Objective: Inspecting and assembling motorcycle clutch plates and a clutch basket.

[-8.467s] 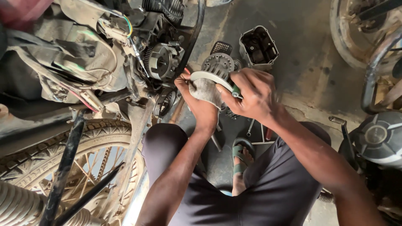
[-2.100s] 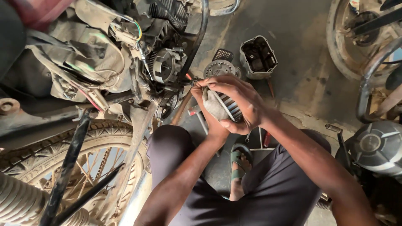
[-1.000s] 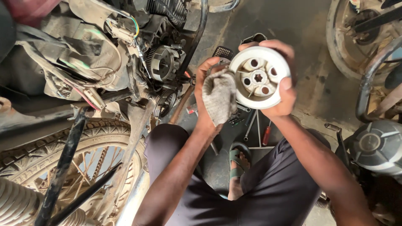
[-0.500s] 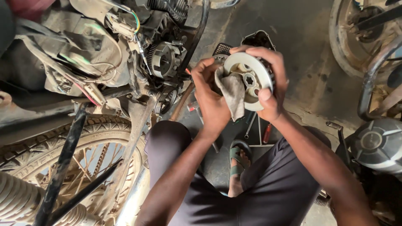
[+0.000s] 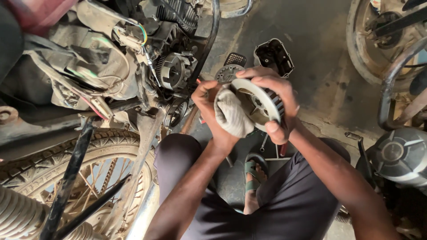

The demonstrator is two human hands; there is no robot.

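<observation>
Gripping the drum (image 5: 262, 104) in closed right-hand (image 5: 273, 102) fingers, the left hand (image 5: 213, 111) clutches a rag (image 5: 231, 115) inside it, wiping seemingly unfinished.

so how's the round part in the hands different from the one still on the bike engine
The toothed round part is off the bike, held in the right hand while the left hand presses a rag into it. The drum on the engine stays mounted, untouched and darker. Both are round metal pieces with notched rims.
</observation>
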